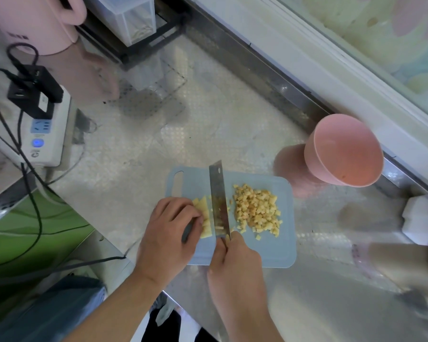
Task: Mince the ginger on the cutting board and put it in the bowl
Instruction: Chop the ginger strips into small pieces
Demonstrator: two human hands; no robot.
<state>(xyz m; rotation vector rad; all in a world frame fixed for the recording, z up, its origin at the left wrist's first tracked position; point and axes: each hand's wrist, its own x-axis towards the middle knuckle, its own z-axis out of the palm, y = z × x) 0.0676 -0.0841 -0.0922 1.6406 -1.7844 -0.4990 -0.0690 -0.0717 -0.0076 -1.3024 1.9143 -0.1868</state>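
While your right hand grips the knife and your left hand pins uncut ginger strips, most ginger lies diced, bowl unfilled.

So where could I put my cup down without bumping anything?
The bare counter between the power strip and the pink bowl is free. Near the cutting board it is crowded: both hands, the knife and ginger pieces.

steel counter | cutting board | pink bowl | power strip
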